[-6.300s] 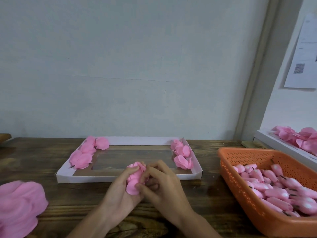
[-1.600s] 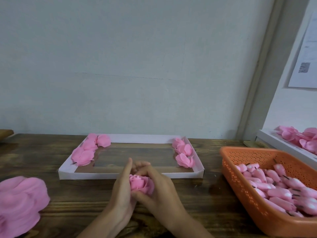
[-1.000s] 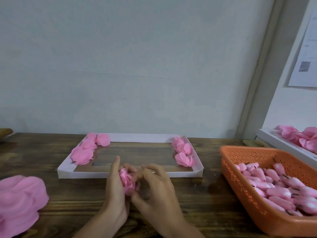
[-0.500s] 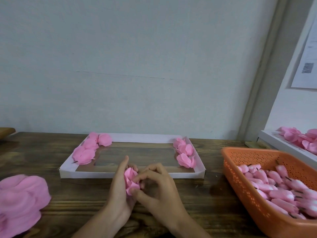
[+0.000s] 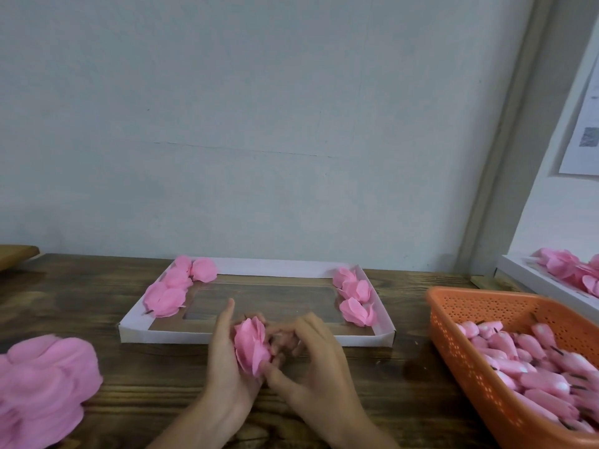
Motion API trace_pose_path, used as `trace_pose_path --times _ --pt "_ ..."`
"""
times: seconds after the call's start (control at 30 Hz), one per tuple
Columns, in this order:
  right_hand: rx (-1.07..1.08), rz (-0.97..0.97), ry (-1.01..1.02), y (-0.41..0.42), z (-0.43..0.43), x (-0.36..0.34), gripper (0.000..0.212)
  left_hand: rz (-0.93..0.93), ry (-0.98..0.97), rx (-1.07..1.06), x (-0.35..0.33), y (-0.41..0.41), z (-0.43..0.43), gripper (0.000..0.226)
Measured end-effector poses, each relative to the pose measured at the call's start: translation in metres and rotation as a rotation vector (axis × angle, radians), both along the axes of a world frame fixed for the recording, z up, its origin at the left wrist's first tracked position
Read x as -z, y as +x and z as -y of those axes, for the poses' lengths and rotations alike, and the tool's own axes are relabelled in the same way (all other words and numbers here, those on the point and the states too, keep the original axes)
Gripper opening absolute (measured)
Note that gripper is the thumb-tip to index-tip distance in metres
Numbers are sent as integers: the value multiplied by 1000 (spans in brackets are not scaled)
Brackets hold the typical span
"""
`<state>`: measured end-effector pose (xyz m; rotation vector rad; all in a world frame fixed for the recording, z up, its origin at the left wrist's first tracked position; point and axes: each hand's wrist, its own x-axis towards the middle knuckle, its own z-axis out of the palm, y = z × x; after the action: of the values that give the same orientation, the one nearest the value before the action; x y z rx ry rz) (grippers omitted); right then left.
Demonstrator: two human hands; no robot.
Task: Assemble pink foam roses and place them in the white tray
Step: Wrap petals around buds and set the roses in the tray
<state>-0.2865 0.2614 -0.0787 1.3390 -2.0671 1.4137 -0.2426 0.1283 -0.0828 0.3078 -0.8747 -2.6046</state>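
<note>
Your left hand (image 5: 227,361) has its grip closed around a part-built pink foam rose (image 5: 251,346). The petals stand on edge against your palm, your forefinger points straight up behind them, and the other fingertips curl over the top of the bloom. Your right hand (image 5: 311,361) meets it from the other side, its grip pinching the same rose. The thumb presses the lower rim of the petals and the curled fingertips lie against their right face. Both hands are over the dark wooden surface (image 5: 97,296), just in front of the near wall of the shallow white cardboard tray (image 5: 259,338). The rose is in your hands, outside the tray.

Inside the tray, a cluster of finished pink roses (image 5: 168,296) lies along the left side up to the far left corner. A shorter row of pink roses (image 5: 356,299) lies along the right side, and the middle of the tray shows brown.

To your left, a loose heap of pink foam petals (image 5: 42,384) lies on the surface at the frame edge, slightly blurred. To your right stands an orange perforated plastic basket (image 5: 453,351), filled with slim pink foam buds on dark stems (image 5: 525,361). Beyond it a second white tray (image 5: 534,280) holds more pink blooms (image 5: 570,270), below a printed sheet of paper (image 5: 583,124) on the wall.
</note>
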Motion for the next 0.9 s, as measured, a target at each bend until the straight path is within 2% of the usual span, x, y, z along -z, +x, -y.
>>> trace_pose_path --times 0.13,0.23,0.5,0.77,0.9 --pt "-17 -37 39 -3 -3 -2 38 -47 31 24 -2 -1 1 50" --pt "-37 -62 71 -6 -5 -1 35 -36 6 25 2 -3 1 51" --pt "-48 54 27 -10 -5 -1 8 33 -15 64 3 -4 -2 41" --pt "-75 167 -27 -6 -2 -1 11 30 23 88 -4 -2 -3 42" --pt "-100 226 -39 -4 -2 -3 11 29 -52 64 0 -3 -2 45"
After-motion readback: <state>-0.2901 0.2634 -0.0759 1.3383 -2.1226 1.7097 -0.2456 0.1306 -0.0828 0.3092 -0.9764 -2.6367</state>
